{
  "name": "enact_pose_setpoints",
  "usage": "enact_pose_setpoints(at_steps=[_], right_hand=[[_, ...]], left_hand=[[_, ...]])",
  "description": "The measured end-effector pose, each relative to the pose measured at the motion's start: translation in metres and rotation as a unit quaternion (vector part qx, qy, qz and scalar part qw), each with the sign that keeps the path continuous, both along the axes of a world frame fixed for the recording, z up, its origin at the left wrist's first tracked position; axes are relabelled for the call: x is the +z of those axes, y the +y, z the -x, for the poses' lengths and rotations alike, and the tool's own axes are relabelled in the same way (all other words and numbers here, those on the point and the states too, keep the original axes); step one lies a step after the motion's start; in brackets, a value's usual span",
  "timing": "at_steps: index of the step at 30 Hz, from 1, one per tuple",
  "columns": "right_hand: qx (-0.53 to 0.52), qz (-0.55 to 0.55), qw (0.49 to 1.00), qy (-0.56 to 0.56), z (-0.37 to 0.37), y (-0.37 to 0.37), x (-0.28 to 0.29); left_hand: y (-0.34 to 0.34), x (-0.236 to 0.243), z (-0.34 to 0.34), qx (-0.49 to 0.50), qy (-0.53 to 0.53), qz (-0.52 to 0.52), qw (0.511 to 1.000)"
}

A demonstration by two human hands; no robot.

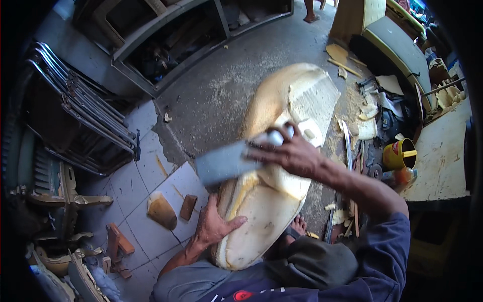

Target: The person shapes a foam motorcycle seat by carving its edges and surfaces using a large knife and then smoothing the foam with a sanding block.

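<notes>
A long cream-coloured seat foam (261, 221), shaped like a motorcycle saddle, slants away from my lap, its far end over the grey floor. My left hand (216, 224) grips its near left edge, thumb on the top face and fingers along the side. In my right hand (292, 156) is a flat, grey, roughly rectangular tool (219, 163) with a pale part under the fingers. Motion smears the tool, so I cannot tell its kind. It lies across the foam's middle and juts past the left side. The far upper face (314, 95) looks rough and paler.
Folded metal-framed chairs (80, 103) lean at the left. A brown block (188, 207) and a tan chunk (162, 211) lie on the tiles. Foam scraps (368, 108), a long strip (347, 143) and a yellow mug (400, 153) are at right. Another person's foot (312, 18) shows far off.
</notes>
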State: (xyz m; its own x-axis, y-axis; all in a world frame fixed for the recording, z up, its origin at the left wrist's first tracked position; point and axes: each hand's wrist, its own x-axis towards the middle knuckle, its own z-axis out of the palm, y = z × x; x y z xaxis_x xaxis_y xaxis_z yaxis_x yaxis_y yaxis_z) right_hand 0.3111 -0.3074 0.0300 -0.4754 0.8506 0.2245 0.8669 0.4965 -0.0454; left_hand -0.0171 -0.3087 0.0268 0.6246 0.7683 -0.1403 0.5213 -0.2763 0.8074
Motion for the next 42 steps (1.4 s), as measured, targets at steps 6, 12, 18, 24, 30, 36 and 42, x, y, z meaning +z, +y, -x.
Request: enact_pose_setpoints(at_steps=[6,12,18,24,30,36,42], right_hand=[[0.0,-0.033,0.999,0.043,0.022,-0.007,0.002],[-0.137,-0.036,0.99,-0.023,-0.002,0.021,-0.019],[-0.265,0.039,0.962,-0.045,-0.037,0.031,-0.018],[-0.216,0.003,0.976,-0.016,-0.041,0.027,-0.025],[-0.031,-0.103,0.992,-0.07,0.003,0.011,-0.006],[-0.077,-0.065,0.995,-0.024,-0.003,0.012,0.002],[-0.078,-0.069,0.994,-0.033,0.02,0.001,-0.005]], left_hand=[[-0.004,-0.01,0.004,0.014,-0.021,0.031,0.999],[-0.001,0.007,0.0,0.032,0.042,0.125,0.991],[-0.005,-0.007,-0.004,0.037,0.017,0.118,0.992],[-0.004,-0.004,-0.005,0.025,0.052,0.126,0.99],[-0.004,0.005,0.002,0.041,0.04,0.111,0.992],[0.0,-0.002,0.0,0.019,0.019,0.035,0.999],[-0.007,-0.002,0.008,0.026,0.037,0.024,0.999]])
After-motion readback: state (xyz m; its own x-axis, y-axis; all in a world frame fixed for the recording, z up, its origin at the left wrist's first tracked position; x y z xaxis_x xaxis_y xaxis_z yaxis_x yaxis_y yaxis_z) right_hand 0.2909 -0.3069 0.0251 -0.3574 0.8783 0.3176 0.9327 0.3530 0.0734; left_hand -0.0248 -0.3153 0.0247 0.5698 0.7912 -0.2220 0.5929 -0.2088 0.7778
